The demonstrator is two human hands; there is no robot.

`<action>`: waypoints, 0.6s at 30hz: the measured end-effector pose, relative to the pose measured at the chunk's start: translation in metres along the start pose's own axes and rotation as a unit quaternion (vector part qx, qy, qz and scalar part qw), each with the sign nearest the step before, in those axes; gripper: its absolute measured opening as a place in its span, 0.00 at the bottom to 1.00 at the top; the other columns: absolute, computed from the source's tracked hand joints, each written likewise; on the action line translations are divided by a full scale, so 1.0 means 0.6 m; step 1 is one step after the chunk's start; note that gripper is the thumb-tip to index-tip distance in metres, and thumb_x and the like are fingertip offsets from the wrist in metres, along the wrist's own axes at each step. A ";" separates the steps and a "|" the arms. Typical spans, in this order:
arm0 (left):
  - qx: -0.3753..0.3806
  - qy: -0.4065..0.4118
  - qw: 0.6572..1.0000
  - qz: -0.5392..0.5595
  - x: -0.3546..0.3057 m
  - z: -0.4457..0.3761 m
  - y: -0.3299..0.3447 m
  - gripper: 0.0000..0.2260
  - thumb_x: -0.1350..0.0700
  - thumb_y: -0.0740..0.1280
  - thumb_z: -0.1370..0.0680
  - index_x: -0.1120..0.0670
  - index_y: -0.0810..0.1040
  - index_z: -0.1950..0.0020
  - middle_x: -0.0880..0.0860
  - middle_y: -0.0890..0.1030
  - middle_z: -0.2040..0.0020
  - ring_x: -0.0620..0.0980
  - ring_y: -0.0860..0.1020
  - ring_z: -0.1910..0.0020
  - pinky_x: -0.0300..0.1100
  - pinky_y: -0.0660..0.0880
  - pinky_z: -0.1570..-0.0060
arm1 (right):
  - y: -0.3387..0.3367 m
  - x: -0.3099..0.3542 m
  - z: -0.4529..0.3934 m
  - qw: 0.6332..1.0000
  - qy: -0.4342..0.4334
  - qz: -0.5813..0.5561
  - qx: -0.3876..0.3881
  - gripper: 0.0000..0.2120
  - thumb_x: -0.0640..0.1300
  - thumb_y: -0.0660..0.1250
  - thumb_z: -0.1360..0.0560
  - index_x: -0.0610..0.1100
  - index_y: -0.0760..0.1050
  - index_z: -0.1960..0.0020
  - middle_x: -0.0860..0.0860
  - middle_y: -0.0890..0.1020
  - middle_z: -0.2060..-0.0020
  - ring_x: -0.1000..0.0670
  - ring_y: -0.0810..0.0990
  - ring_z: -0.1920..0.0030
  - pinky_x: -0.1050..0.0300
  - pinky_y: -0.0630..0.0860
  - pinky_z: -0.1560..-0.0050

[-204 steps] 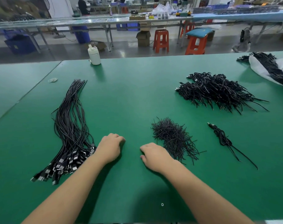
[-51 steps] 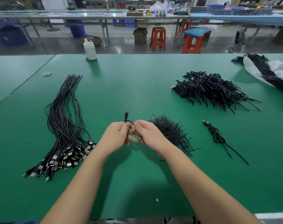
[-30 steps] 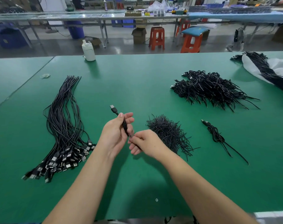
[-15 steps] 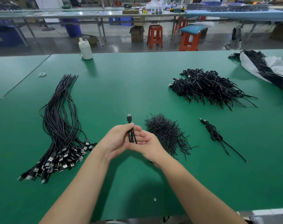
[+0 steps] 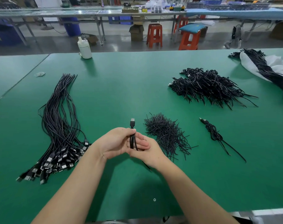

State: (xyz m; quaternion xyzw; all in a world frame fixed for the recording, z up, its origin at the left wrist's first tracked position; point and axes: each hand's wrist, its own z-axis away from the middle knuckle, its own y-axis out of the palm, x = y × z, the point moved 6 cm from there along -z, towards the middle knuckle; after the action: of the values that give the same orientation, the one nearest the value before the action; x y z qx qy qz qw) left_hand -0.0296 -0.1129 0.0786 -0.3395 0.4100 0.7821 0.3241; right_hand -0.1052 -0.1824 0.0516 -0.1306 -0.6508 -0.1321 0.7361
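Note:
My left hand [image 5: 115, 142] holds a black USB cable [image 5: 132, 137] folded into a few loops, thumb pinching it, plug pointing up and away. My right hand [image 5: 149, 155] lies under the left fingers and grips the cable's lower part; a strand trails out beneath the right wrist. A long bundle of straight USB cables [image 5: 59, 126] lies to the left, plugs toward me. A small heap of black twist ties [image 5: 165, 135] sits just right of my hands. One coiled, tied cable [image 5: 214, 135] lies further right.
A big pile of tied cables [image 5: 207, 86] lies at the back right, and more cables on white wrap [image 5: 267, 67] at the far right. A white bottle [image 5: 85, 49] stands at the green table's [image 5: 121, 78] far edge. A rubber band [image 5: 40, 74] lies at the left.
Both hands left the table, picked up one cable and folded it into loops. In the last half second the hands stayed together, plug still upright.

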 end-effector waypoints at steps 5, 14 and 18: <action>-0.056 0.029 0.995 -0.081 -0.006 0.012 -0.001 0.23 0.59 0.54 0.16 0.60 0.84 0.62 0.66 0.83 0.58 0.60 0.84 0.59 0.44 0.81 0.59 | -0.003 0.009 0.001 0.979 -0.032 0.200 -0.018 0.13 0.48 0.73 0.30 0.45 0.76 0.49 0.48 0.84 0.57 0.47 0.82 0.54 0.50 0.79 0.49; -0.163 0.109 0.961 -0.195 -0.019 0.015 0.000 0.20 0.61 0.57 0.20 0.53 0.81 0.68 0.53 0.84 0.61 0.48 0.80 0.61 0.39 0.75 0.59 | -0.029 0.033 -0.011 0.950 -0.070 0.304 -0.026 0.10 0.45 0.69 0.26 0.54 0.68 0.54 0.58 0.76 0.62 0.63 0.74 0.63 0.62 0.68 0.61; -0.276 0.099 0.880 -0.373 -0.021 0.008 -0.020 0.16 0.56 0.60 0.21 0.50 0.82 0.65 0.50 0.84 0.61 0.49 0.78 0.61 0.43 0.72 0.54 | -0.030 0.030 -0.011 0.901 -0.056 0.430 0.005 0.07 0.43 0.60 0.22 0.47 0.65 0.44 0.47 0.78 0.52 0.43 0.77 0.54 0.48 0.71 0.57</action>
State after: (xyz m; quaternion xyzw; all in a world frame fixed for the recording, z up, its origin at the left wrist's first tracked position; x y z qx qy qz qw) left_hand -0.0146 -0.1061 0.0856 -0.6185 0.0506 0.6469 0.4432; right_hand -0.1038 -0.2019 0.0690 -0.4011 -0.5720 0.2078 0.6847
